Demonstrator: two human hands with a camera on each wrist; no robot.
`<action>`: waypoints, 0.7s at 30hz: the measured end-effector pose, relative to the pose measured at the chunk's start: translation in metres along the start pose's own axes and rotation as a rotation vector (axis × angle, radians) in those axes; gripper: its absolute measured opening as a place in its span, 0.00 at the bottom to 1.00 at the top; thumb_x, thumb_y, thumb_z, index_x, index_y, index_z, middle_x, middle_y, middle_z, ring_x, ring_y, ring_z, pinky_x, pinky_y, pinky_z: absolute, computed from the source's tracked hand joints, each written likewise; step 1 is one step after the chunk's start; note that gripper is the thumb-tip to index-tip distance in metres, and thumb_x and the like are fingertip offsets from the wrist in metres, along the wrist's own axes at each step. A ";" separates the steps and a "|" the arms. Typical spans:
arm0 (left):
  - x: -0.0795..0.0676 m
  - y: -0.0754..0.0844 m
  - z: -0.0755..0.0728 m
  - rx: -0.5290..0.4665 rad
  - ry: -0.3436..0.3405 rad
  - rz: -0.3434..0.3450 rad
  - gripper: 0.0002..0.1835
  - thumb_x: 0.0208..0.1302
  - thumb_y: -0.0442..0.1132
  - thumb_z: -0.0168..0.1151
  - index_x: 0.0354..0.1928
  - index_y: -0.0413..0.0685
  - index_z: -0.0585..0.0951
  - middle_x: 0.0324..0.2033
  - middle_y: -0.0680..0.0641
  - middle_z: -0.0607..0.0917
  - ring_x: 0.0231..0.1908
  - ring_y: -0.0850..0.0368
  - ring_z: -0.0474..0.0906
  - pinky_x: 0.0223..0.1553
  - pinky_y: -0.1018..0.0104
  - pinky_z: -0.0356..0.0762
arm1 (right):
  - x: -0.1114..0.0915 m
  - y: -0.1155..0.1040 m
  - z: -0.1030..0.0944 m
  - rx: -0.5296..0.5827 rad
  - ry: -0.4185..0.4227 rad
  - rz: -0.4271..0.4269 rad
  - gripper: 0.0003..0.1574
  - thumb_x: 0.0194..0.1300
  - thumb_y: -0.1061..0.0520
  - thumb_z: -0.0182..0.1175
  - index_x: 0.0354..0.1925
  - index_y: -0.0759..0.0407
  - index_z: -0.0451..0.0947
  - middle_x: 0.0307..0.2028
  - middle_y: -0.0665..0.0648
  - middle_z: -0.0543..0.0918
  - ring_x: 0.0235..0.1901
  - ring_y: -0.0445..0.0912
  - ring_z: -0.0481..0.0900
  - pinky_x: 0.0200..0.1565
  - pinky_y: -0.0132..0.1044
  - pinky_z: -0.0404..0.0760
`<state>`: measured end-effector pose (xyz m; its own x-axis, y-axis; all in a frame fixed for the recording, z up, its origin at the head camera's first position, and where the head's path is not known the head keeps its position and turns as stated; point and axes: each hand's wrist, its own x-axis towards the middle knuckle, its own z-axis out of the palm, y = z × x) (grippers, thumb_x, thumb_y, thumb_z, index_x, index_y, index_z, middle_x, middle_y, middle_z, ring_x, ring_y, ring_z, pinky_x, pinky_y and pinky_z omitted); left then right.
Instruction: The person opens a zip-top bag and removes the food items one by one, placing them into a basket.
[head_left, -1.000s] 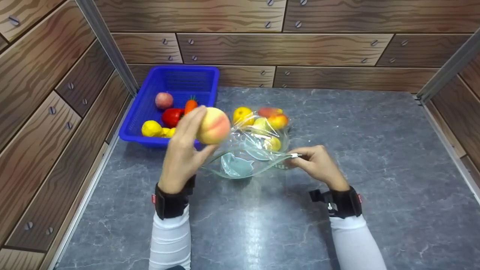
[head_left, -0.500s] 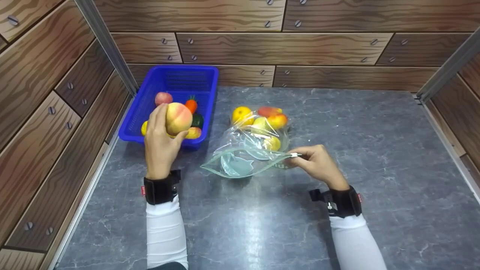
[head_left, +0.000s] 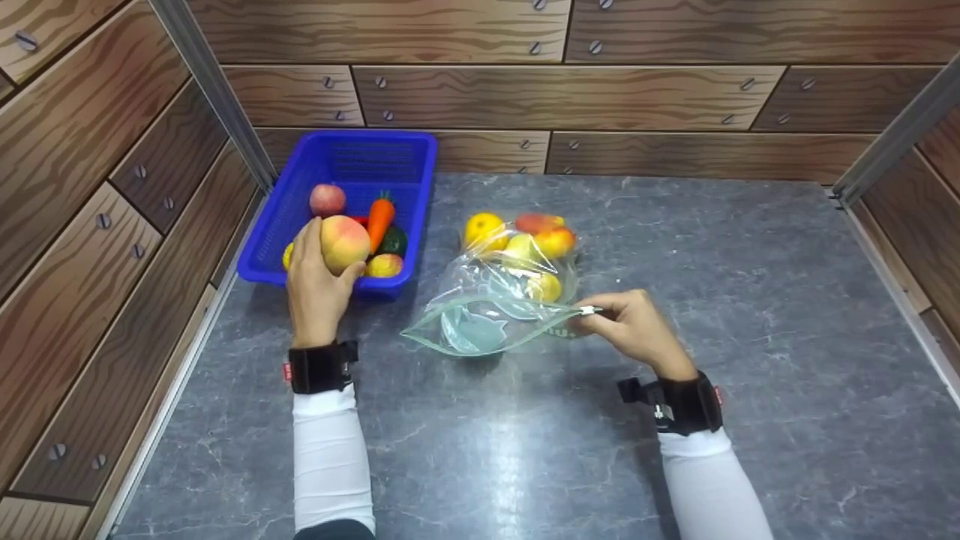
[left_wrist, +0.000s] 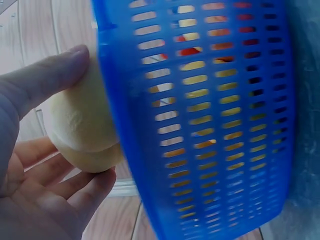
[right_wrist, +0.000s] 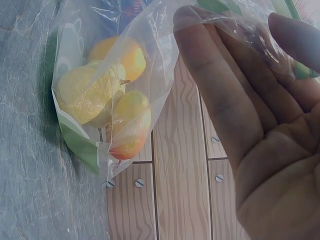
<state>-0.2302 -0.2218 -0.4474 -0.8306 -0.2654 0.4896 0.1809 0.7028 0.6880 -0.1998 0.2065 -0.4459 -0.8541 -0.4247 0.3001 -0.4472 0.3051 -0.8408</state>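
Note:
My left hand (head_left: 315, 289) grips a yellow and pink peach (head_left: 345, 244) over the near end of the blue basket (head_left: 251, 251). In the left wrist view, thumb and fingers curve round the peach (left_wrist: 82, 120) beside the basket's rim. With thumb and fingers, my right hand (head_left: 637, 330) pinches the right corner of a clear zip bag (head_left: 472, 330), by its white slider (head_left: 589, 310). The bag's mouth gapes toward me. Several yellow and red-yellow fruits (head_left: 545, 286) lie inside it. The right wrist view shows these fruits (right_wrist: 82, 95) through the plastic.
Inside the basket are a pinkish round fruit (head_left: 328, 199), a carrot (head_left: 381, 217), a dark green vegetable (head_left: 394, 241) and a small yellow-red fruit (head_left: 384, 265). Wood-patterned walls (head_left: 450, 97) enclose the grey marbled table (head_left: 750, 337) at the back and sides.
My left hand has carried the peach left, away from the bag's mouth, and lowered it over the basket. The right hand and bag have stayed in place.

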 end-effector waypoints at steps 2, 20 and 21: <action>0.000 -0.002 0.002 0.000 0.007 -0.018 0.43 0.55 0.33 0.79 0.72 0.34 0.68 0.69 0.33 0.72 0.70 0.37 0.67 0.74 0.47 0.61 | 0.000 0.000 0.000 0.009 -0.004 -0.001 0.07 0.65 0.71 0.65 0.41 0.71 0.88 0.34 0.66 0.90 0.30 0.37 0.88 0.37 0.30 0.87; -0.002 0.017 0.004 0.033 0.090 0.092 0.17 0.60 0.27 0.69 0.52 0.30 0.82 0.54 0.32 0.78 0.58 0.34 0.73 0.67 0.46 0.68 | 0.001 0.001 0.000 0.040 -0.014 -0.015 0.06 0.65 0.71 0.66 0.41 0.73 0.87 0.34 0.68 0.89 0.31 0.36 0.88 0.37 0.31 0.87; -0.003 0.021 0.005 0.016 0.076 0.115 0.15 0.60 0.27 0.69 0.50 0.30 0.83 0.51 0.32 0.79 0.57 0.34 0.75 0.66 0.46 0.70 | 0.001 0.001 0.000 0.041 -0.014 -0.018 0.07 0.65 0.72 0.65 0.41 0.74 0.87 0.34 0.68 0.89 0.31 0.36 0.88 0.37 0.31 0.87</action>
<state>-0.2262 -0.2033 -0.4371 -0.7624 -0.2316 0.6042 0.2636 0.7416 0.6169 -0.2010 0.2064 -0.4466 -0.8418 -0.4423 0.3095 -0.4514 0.2621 -0.8530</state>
